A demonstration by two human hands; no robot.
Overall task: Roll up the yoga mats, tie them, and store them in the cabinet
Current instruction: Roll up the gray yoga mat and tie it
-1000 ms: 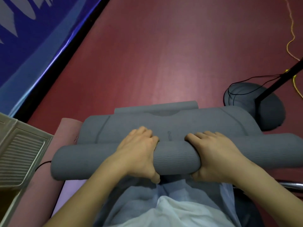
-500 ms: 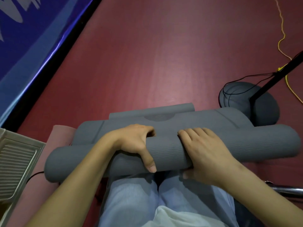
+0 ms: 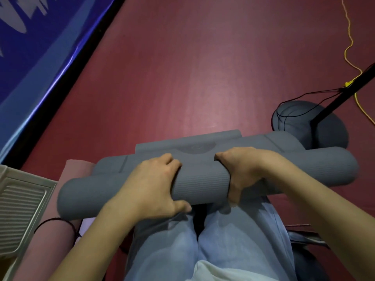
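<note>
Mat roll (image 3: 203, 183), grey, lies across thighs, long axis L–R, ends pointing to both sides. Left hand (image 3: 150, 189) & right hand (image 3: 241, 175) both curled tight round its middle. Pink mat (image 3: 50, 248) beside left arm.

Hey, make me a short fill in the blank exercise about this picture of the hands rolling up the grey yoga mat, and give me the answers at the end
1. The mat under both hands is coloured ____.
2. The left hand and the right hand both grip the grey roll near its ____.
3. A rolled pink mat lies on the person's ____ side.
4. The floor under the mats is coloured ____.

Missing words: grey; middle; left; red
</note>
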